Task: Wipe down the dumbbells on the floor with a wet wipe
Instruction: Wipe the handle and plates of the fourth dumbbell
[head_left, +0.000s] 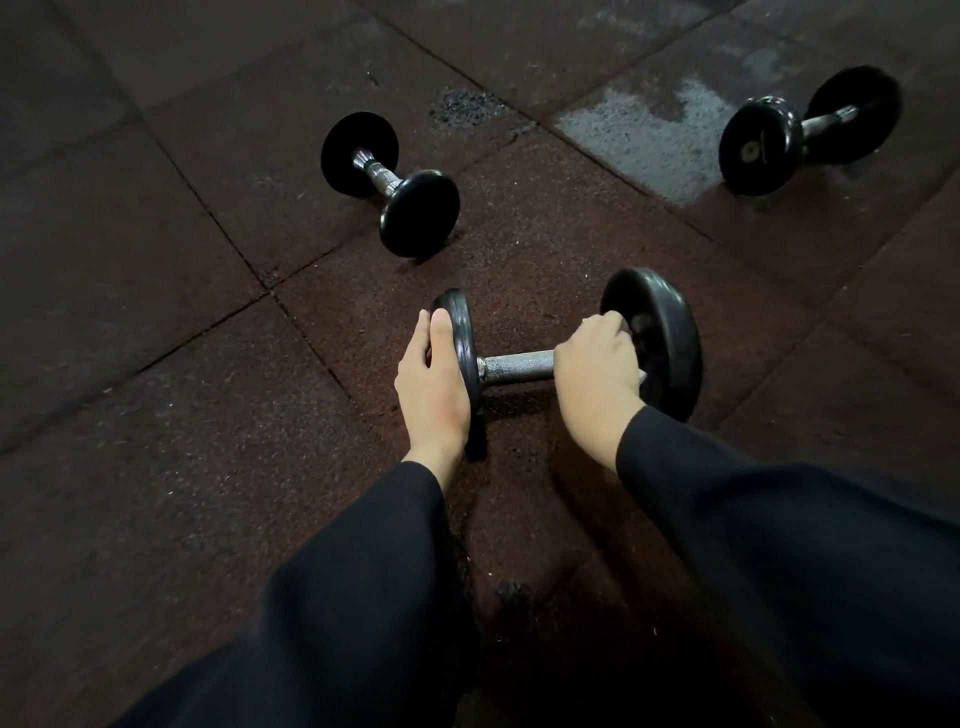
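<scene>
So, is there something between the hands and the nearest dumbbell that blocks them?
Nothing visible does. The left hand already holds the left plate of the nearest dumbbell, and the right hand is curled at the handle beside the right plate. A wipe is hardly visible under it.

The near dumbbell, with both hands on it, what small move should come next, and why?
Probably slide the right hand leftward along the bare metal handle. It is curled at the handle's right end, while the left hand holds the left plate, steadying the near dumbbell.

near dumbbell (519, 366) front; two dumbbells (389, 182) behind, well apart.
</scene>
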